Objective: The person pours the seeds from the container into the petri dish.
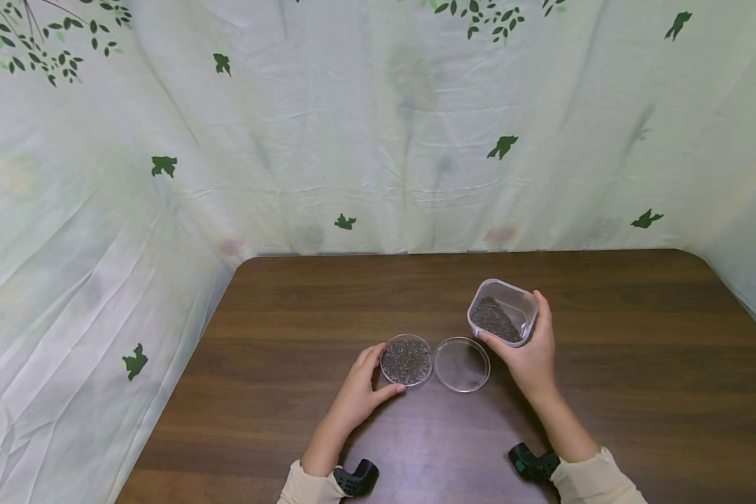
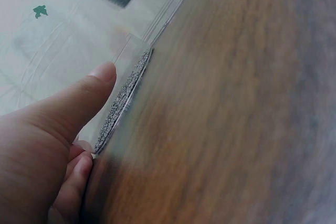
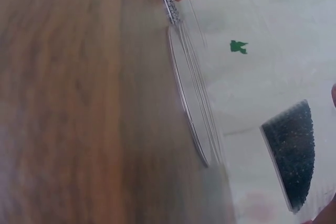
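In the head view my left hand [image 1: 359, 392] holds a clear round petri dish [image 1: 406, 384] on the table, thumb at its near side and fingers at its left. Grey-black grains [image 1: 406, 359] fill this dish. My right hand [image 1: 532, 357] grips a clear rounded-square plastic container [image 1: 521, 308] above the table, thumb at the near side and fingers at the right. Dark grains [image 1: 493, 318] lie heaped toward the container's left side. Between the hands sits a second clear round dish [image 1: 462, 364], close beside the filled one. The left wrist view shows the thumb [image 2: 105, 74] against the filled dish's wall.
The brown wooden table [image 1: 290, 301] has rounded far corners. A white curtain [image 1: 353, 140] with green leaf and bird prints hangs behind it and along the left. Black devices [image 1: 355, 478] are worn on both wrists, below cream sleeves [image 1: 598, 479].
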Motion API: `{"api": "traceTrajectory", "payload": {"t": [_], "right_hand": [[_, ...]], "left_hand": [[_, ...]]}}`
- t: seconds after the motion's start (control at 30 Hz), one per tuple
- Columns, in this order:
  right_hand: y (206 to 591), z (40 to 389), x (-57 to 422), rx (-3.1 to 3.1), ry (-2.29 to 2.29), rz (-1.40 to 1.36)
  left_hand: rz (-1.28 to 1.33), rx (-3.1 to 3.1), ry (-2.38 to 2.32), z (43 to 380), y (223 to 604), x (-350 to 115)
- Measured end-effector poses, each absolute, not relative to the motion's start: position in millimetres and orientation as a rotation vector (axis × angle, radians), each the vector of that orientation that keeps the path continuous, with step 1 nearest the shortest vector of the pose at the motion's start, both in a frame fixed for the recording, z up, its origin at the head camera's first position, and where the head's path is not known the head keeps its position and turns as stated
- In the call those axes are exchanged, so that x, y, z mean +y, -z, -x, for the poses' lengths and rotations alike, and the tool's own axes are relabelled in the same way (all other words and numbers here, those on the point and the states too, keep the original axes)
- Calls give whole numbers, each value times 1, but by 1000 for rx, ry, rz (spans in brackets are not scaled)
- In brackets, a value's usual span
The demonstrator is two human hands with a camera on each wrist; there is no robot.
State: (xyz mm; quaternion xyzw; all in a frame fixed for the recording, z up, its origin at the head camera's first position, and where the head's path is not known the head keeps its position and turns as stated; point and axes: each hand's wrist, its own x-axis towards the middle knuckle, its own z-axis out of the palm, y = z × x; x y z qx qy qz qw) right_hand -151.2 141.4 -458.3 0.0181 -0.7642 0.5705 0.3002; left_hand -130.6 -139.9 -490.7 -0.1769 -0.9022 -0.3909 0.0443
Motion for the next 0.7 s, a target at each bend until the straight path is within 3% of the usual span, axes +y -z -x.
{"api": "traceTrajectory", "payload": {"t": [0.3,0.7], "right_hand": [[436,136,139,-2042,-1514,-14],[440,135,152,-2017,-1549,20]], "left_hand": [[542,-2751,1194,131,491,-140],[543,-2755,1181,131,492,-140]]}}
